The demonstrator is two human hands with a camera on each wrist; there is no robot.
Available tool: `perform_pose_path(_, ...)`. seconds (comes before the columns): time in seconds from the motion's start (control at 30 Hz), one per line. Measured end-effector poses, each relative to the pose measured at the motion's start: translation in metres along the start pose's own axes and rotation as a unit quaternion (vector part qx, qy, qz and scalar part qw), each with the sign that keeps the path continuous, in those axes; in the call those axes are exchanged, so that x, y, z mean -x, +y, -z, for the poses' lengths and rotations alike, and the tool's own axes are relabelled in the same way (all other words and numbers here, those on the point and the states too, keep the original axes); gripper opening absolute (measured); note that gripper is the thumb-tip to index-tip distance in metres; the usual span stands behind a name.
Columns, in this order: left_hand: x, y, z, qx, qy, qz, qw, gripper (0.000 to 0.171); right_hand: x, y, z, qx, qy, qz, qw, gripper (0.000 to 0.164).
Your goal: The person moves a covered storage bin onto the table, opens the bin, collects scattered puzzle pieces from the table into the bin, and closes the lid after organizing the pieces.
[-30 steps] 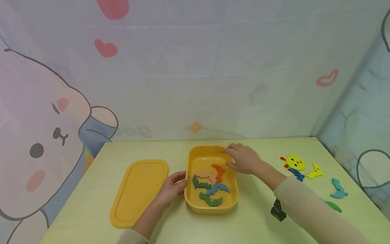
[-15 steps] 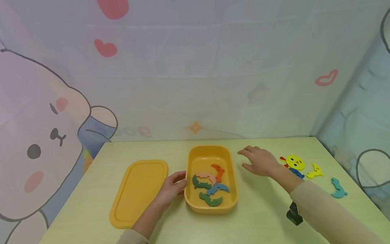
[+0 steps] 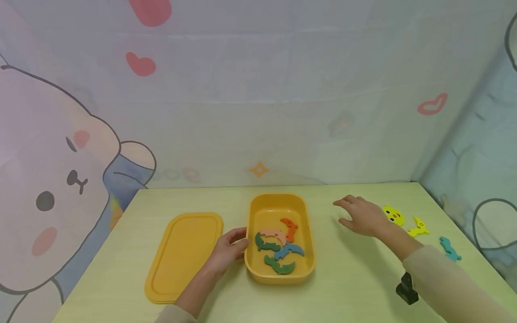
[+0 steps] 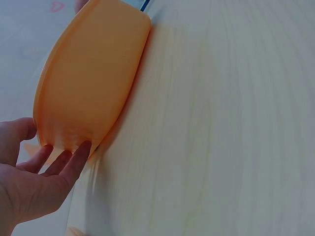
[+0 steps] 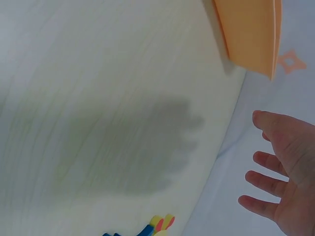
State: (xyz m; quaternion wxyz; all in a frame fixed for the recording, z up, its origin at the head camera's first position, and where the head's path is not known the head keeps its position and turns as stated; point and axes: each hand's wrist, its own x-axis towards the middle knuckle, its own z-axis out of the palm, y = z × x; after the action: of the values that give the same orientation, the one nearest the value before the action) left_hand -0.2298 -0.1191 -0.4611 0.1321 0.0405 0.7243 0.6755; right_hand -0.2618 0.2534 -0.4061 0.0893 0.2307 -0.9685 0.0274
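Observation:
An orange-yellow box (image 3: 252,273) stands on the table. Inside lie several flat curved toy pieces: orange (image 3: 290,229), pink (image 3: 271,233), blue (image 3: 289,250), and two green ones, the nearer (image 3: 279,265) by the front wall. My left hand (image 3: 227,251) rests on the box's left side; in the left wrist view its fingertips touch the outer wall, with the thumb at the rim. My right hand (image 3: 363,217) hangs above the table right of the box, fingers spread and holding nothing. Near it lies a yellow piece with a face (image 3: 393,215), partly hidden by the wrist.
A matching flat lid (image 3: 183,258) lies left of the box. Farther right lie a yellow curved piece (image 3: 418,227) and a turquoise piece (image 3: 449,249), partly behind the sleeve. Blue and red-tipped parts (image 5: 152,227) show in the right wrist view. A printed curtain (image 3: 282,112) hangs behind.
My right hand has moved from the box's right rim rightward over the table, covering the dark blue and green pieces there. The left hand, box and pieces inside stay put.

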Motion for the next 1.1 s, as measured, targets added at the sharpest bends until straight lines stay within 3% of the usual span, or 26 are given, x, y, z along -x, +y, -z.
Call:
perform_pose_path(0.43, 0.003, 0.002, -0.001, 0.002, 0.006, -0.001, 1.0, 0.043, 0.022, 0.018, -0.009, -0.005, 0.011, -0.021, 1.0, 0.044)
perform_pose_path(0.73, 0.002, 0.002, -0.001, 0.004, 0.005, 0.002, 1.0, 0.043, 0.041, 0.035, -0.009, -0.032, -0.014, -0.083, 0.996, 0.046)
perform_pose_path(1.1, 0.001, 0.002, -0.001, 0.008, 0.006, 0.0, 0.9999, 0.043, 0.06, 0.055, -0.009, -0.026, -0.038, -0.12, 0.992, 0.049)
